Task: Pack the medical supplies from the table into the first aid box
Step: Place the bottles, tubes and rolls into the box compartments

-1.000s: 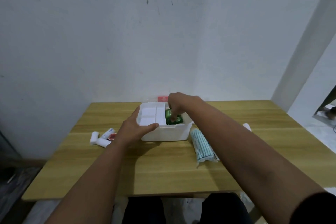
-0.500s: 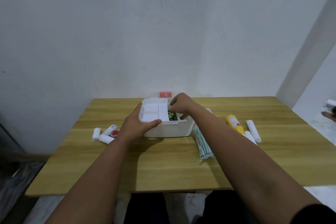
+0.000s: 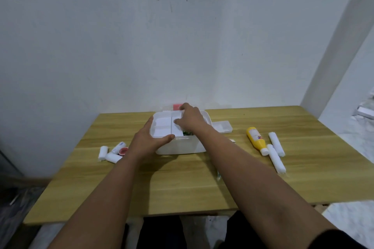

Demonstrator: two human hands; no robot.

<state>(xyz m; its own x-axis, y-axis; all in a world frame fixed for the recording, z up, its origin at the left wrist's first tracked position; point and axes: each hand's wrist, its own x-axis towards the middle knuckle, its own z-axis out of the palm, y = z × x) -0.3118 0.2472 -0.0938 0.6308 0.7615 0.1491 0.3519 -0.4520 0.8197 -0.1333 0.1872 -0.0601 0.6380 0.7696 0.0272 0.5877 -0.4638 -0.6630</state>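
Both hands grip the white plastic first aid box (image 3: 182,146) at the table's far middle: the left hand (image 3: 146,140) clasps its left rim, the right hand (image 3: 190,120) pinches the white inner tray (image 3: 165,127). Right: one yellow bottle (image 3: 256,139), two white gauze rolls (image 3: 276,152).

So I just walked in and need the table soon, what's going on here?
A person is packing a white first aid box. The left hand steadies its near-left corner while the right hand rests on the white inner tray. A yellow bottle and white rolls lie unpacked on the table.
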